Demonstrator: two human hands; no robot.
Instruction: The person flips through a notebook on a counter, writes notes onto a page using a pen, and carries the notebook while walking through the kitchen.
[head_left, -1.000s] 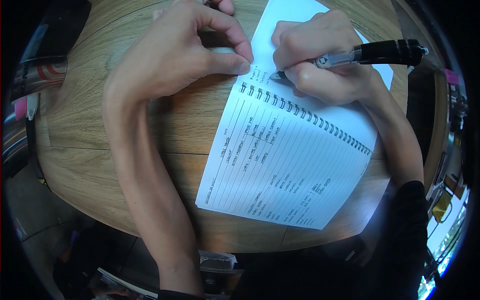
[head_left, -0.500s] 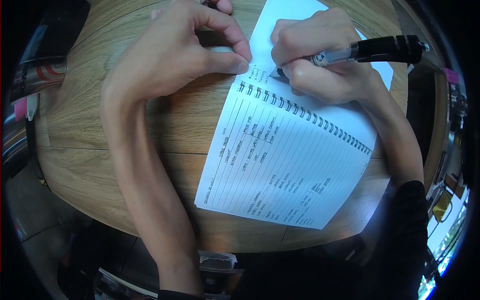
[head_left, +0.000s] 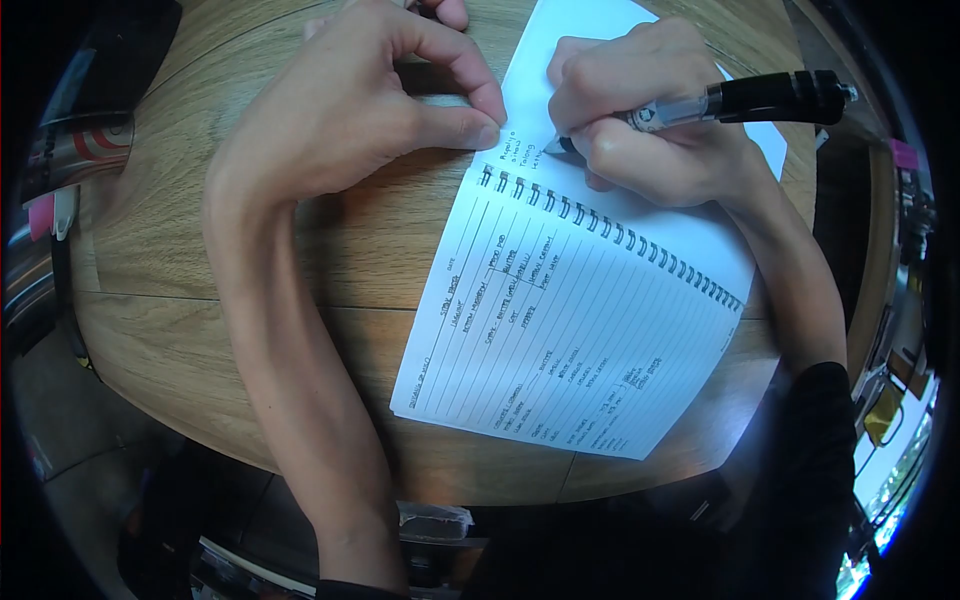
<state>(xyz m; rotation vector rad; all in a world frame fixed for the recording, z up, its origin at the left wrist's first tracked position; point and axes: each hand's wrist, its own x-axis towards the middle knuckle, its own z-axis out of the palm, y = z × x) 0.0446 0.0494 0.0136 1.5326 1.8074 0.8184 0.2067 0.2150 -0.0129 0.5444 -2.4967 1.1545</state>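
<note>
An open spiral notebook lies tilted on the wooden table, its ruled lower page filled with lines of handwriting. The upper page is white, with a few short handwritten lines beside the wire coil. My right hand is closed around a pen with a clear barrel and black end, its tip on that upper page by the last written word. At the upper page's left edge, thumb and forefinger of my left hand pinch together on the paper. The left hand's other fingers are mostly hidden behind it.
The round wooden table reaches under both forearms. A shiny cylindrical container with red markings stands at the left edge, near a pink-and-white item. Below the front edge sits a clear plastic-looking object.
The pen and my right hand have shifted slightly to the right, and the last handwritten word has grown by a few strokes. My left hand stays at the page edge.
</note>
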